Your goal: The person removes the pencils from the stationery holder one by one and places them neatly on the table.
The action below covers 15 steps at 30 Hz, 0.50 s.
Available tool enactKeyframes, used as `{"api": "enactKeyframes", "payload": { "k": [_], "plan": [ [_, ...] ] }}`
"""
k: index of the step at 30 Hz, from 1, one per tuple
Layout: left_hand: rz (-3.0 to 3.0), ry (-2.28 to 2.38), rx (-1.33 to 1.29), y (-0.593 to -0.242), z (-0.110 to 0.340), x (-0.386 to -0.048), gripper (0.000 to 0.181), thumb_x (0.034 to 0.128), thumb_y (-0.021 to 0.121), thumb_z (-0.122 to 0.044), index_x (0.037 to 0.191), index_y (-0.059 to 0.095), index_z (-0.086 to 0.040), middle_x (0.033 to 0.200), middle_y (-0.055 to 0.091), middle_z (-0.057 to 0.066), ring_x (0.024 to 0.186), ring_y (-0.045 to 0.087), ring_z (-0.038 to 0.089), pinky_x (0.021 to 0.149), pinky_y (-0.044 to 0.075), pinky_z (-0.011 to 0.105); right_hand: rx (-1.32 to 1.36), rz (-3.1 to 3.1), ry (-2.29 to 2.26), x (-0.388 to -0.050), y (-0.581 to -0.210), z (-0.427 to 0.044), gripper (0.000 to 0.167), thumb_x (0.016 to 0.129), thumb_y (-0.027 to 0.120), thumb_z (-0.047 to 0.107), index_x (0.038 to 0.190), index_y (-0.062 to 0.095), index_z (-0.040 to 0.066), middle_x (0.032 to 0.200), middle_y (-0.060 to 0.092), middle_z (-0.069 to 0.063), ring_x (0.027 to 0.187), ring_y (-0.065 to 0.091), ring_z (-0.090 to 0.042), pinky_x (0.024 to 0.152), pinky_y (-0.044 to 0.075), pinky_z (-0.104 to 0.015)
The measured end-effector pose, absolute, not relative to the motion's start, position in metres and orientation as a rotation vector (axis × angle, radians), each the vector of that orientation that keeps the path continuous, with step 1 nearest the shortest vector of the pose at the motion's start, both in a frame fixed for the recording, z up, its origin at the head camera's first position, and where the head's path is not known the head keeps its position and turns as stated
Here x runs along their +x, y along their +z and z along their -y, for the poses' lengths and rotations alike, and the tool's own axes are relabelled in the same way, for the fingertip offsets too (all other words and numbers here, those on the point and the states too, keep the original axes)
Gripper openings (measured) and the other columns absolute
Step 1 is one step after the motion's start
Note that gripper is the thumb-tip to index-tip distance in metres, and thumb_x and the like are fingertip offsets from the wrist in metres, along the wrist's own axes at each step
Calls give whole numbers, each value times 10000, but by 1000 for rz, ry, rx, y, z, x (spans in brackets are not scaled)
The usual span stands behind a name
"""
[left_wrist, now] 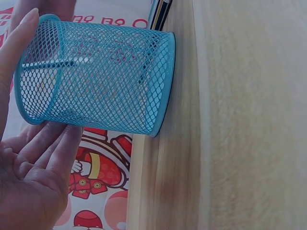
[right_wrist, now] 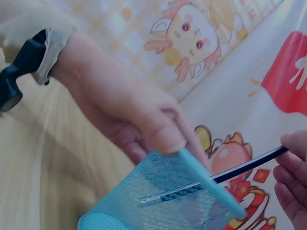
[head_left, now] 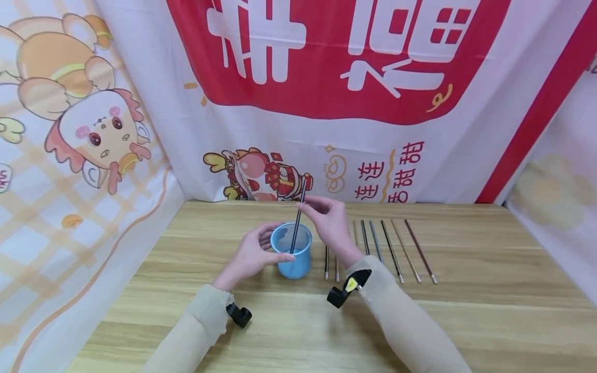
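Observation:
A blue mesh pencil cup (head_left: 295,267) stands upright on the table. My left hand (head_left: 249,256) holds it near the rim, thumb on the near side and fingers round the far side; the left wrist view shows that hand (left_wrist: 33,177) about the cup's upper end. Above the cup, my right hand (head_left: 332,225) pinches a dark pencil (head_left: 297,223) by its upper part. The pencil slants through the cup's mouth, its eraser end down inside, seen through the mesh in the right wrist view. Whether it touches the bottom I cannot tell.
Several pencils lie side by side on the wooden table (head_left: 280,336) right of the cup, among them a dark red pencil (head_left: 419,248) at the far right. My right forearm partly covers the row. Printed cloth (head_left: 326,116) hangs behind the table and at both sides.

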<state>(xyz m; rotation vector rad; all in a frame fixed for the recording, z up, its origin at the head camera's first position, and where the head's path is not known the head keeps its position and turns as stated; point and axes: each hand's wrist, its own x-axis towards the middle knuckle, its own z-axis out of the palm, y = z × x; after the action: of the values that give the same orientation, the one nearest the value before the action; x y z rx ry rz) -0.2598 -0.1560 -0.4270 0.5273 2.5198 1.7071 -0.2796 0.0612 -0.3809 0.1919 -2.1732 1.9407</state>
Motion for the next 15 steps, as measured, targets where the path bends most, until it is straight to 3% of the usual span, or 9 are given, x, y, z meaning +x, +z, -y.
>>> {"api": "enactKeyframes", "payload": {
  "k": [15],
  "plan": [
    [-2508,1702,510,-421,155,-256,793,757,934,-205,1437,532,-139,1382,595,68,1268,569,268,1097,441,419,147,1929,2001,-267,-334,-124,415,881,822,299,1223,718,88,1106,736,-80,975,707,-215,911,567,-291]
  ]
}}
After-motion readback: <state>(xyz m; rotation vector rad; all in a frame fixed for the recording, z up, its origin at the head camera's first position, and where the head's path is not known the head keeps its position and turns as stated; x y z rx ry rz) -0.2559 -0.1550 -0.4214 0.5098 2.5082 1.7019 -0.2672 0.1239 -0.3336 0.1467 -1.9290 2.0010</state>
